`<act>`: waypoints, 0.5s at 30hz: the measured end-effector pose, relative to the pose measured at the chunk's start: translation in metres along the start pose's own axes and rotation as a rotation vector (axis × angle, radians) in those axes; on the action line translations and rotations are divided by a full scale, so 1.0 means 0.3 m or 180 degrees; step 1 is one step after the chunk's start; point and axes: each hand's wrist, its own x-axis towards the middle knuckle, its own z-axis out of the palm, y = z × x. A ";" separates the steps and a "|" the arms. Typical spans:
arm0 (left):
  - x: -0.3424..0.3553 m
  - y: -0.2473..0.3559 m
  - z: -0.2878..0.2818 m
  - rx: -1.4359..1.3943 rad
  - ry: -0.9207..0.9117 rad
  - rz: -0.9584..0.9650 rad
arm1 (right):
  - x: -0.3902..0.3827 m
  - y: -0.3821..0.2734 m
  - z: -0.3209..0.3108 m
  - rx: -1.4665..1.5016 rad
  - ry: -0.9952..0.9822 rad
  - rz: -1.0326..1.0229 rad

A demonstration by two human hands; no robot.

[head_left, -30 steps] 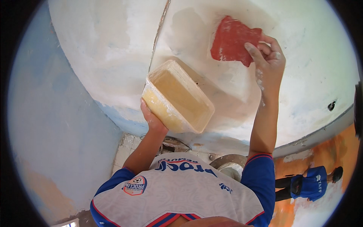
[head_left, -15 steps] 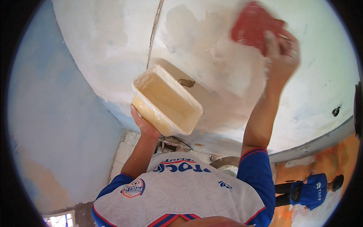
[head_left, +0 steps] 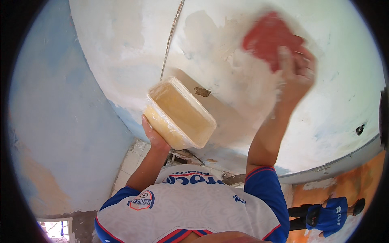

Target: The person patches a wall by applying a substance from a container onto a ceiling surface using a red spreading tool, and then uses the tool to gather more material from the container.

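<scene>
My left hand [head_left: 154, 137] grips a yellowish rectangular plastic tub [head_left: 181, 113] by its lower left side; its inside and rim are smeared with pale material. My right hand [head_left: 297, 71] pinches a flat red spreader [head_left: 267, 35], blurred by motion, against the patchy white wall [head_left: 219, 36]. White residue streaks my right wrist. A small brown damaged patch [head_left: 202, 91] shows in the wall just right of the tub.
A pale blue wall [head_left: 52, 133] meets the white one at left. A thin vertical line runs above the tub. Floor tiles [head_left: 131, 158] lie below. A person in blue [head_left: 326, 215] stands by an orange wall at lower right. A barred window [head_left: 54, 230] shows lower left.
My right hand and red spreader moved up and right, then slightly back down and left. The tub shifted left and slightly down, and the brown wall patch came into sight beside it.
</scene>
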 end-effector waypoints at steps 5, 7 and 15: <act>-0.027 0.004 0.012 0.0067 -0.0004 -0.0019 | -0.061 -0.007 0.067 -0.0989 -0.0919 0.0083; -0.021 -0.005 0.004 0.0056 -0.0070 0.0002 | 0.021 -0.012 0.008 0.0076 0.0190 0.0052; -0.037 -0.013 0.018 0.0087 0.0117 -0.0244 | -0.077 0.031 0.075 -0.0972 -0.0854 -0.0129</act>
